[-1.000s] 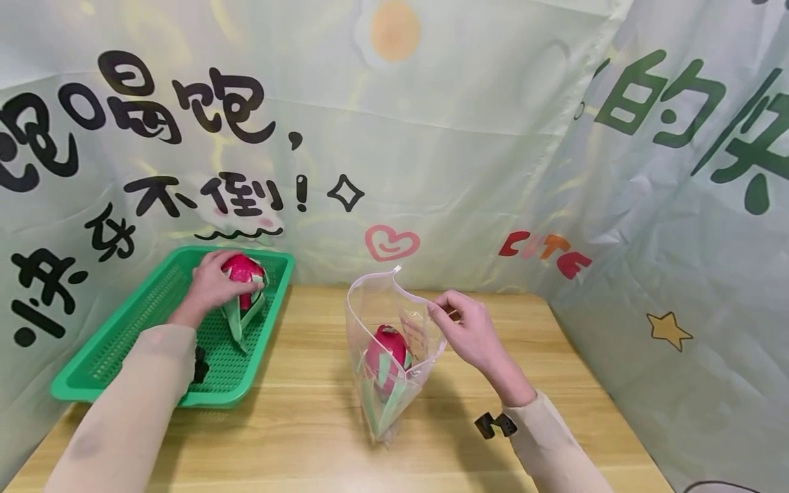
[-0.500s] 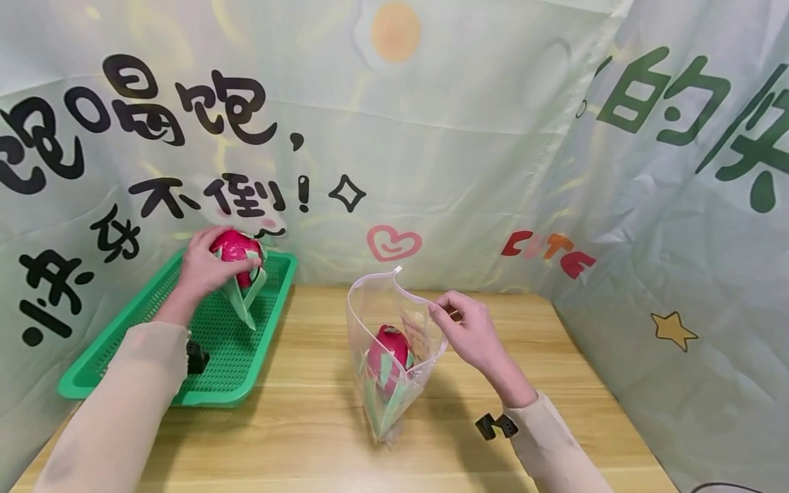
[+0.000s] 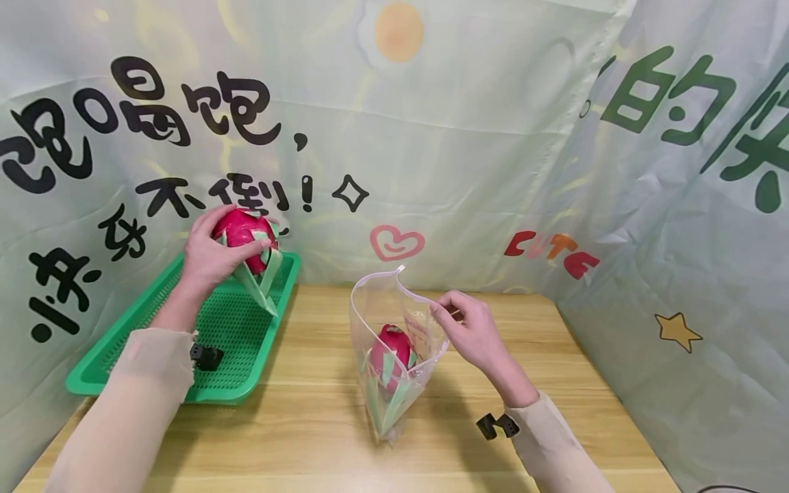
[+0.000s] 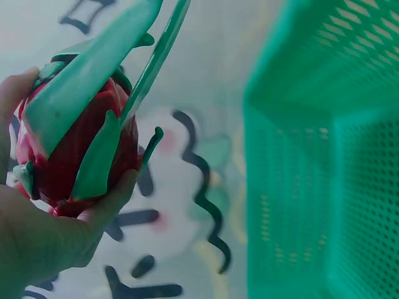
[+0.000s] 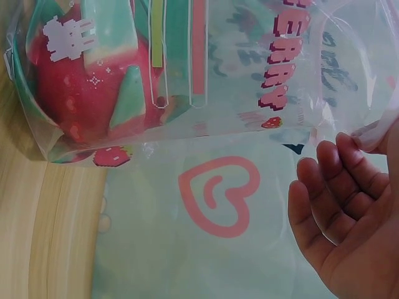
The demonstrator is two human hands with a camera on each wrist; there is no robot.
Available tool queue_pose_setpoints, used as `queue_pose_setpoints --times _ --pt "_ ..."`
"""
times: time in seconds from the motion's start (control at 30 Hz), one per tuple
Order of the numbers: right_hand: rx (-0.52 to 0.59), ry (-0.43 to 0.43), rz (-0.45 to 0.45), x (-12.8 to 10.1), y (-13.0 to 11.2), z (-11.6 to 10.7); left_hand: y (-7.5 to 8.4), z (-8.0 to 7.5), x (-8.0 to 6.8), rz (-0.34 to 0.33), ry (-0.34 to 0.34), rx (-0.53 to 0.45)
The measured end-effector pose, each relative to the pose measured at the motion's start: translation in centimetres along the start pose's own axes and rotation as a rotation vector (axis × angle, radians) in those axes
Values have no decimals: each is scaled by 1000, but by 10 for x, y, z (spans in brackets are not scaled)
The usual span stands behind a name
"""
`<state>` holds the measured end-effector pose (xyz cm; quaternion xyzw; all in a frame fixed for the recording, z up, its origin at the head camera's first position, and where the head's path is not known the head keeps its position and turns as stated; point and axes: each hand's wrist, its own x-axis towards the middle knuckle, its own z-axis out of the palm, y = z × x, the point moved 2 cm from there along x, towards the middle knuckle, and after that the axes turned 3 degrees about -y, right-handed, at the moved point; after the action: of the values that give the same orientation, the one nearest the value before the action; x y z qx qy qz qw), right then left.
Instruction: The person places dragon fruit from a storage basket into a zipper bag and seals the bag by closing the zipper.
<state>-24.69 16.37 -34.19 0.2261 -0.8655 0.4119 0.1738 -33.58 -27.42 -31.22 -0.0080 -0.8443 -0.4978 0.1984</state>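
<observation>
My left hand point(image 3: 212, 257) grips a red dragon fruit point(image 3: 243, 231) with green scales and holds it in the air above the far end of the green tray point(image 3: 148, 342). The left wrist view shows my fingers curled round the fruit point(image 4: 75, 156), with the tray's mesh wall point(image 4: 324, 187) to the right. My right hand point(image 3: 471, 329) pinches the rim of a clear zip bag point(image 3: 394, 342) that stands open on the table. A second dragon fruit point(image 3: 391, 349) sits inside the bag. In the right wrist view that fruit point(image 5: 87, 81) shows through the plastic.
The wooden table point(image 3: 308, 424) is closed in by a printed fabric backdrop point(image 3: 431, 137) behind and on both sides. The green tray lies along the left edge. Bare wood shows between the tray and the bag and in front of both.
My left hand has lifted the dragon fruit up out of the tray and a little to the right. The right hand and the bag have stayed where they were.
</observation>
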Motion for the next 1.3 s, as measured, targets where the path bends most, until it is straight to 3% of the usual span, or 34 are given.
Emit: queue_pose_setpoints --times 0.5,1.0,1.3 --pt "0 6 3 -1 -2 1 59 13 -38 42 23 -178" --pt "4 7 10 -3 -2 3 92 35 -66 67 10 -390" --pt "16 3 10 -3 -3 6 112 46 -77 81 -9 -588"
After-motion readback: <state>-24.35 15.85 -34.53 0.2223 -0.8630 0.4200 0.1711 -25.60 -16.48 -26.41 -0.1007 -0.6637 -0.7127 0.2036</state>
